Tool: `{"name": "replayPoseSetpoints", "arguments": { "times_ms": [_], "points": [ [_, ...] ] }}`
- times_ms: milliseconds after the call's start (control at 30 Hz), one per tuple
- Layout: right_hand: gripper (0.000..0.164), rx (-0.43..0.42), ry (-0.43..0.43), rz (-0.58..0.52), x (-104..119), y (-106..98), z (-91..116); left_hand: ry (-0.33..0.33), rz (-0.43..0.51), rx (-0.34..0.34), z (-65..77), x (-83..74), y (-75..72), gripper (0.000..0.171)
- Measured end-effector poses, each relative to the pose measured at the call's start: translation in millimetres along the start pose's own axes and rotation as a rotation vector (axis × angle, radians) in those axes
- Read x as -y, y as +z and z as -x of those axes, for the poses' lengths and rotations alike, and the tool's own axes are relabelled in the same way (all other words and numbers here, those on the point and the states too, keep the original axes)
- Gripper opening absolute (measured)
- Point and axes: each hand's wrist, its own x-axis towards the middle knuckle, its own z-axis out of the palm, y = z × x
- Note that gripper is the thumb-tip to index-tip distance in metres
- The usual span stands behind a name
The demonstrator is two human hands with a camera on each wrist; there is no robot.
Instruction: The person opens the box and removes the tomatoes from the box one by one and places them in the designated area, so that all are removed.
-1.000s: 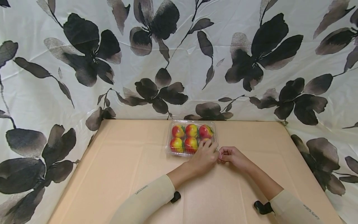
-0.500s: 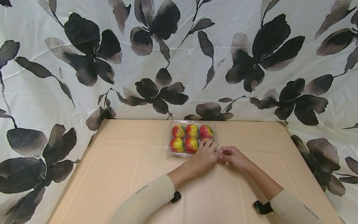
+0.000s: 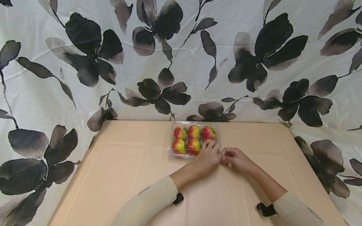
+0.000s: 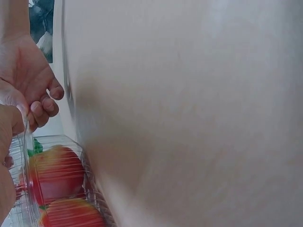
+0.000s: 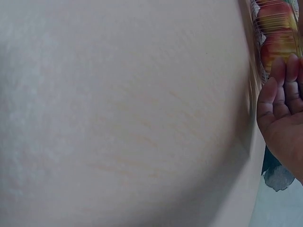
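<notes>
A clear plastic clamshell box [image 3: 171, 147] with several red-and-yellow fruits [image 3: 180, 132] inside sits at the far middle of the table, its lid down. My left hand [image 3: 206, 160] lies over the near right corner, fingers bent on the lid and thumb at the rim. Right beside it, my right hand [image 3: 236, 159] pinches the box's edge at that corner between thumb and forefinger. In the left wrist view, the right hand [image 4: 28, 71] meets the left thumb at the plastic edge, above a fruit [image 4: 57, 172]. The right wrist view shows the other right fingers [image 5: 280, 92] loosely curled.
A tan tabletop [image 3: 135, 175] reaches back to a white cloth [image 3: 203, 97] printed with dark flowers, hanging behind it. Both forearms wear beige sleeves [image 3: 150, 201], with small black wrist cameras [image 3: 266, 209] beneath.
</notes>
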Motion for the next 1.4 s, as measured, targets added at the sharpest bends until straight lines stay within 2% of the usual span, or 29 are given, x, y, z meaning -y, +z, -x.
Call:
{"name": "replayPoseSetpoints", "arguments": {
  "times_ms": [400,800,1133,1400],
  "points": [
    [0.009,0.002,-0.001,0.016,-0.4,2.3,-0.1,-0.028,0.039,0.003,-1.9,-0.1,-3.7,0.014],
    [0.015,0.027,0.029,-0.023,-1.1,1.1,0.0,-0.039,0.084,0.014,-1.5,1.7,-6.5,0.011],
    [0.016,0.069,0.021,-0.066,-2.7,-2.0,-3.3,-0.034,0.068,0.035,-0.1,6.1,-11.0,0.015],
    [0.016,0.091,0.018,-0.078,-2.8,-4.8,-5.9,-0.021,0.068,-0.019,1.0,13.0,-11.3,0.015]
  ]
}}
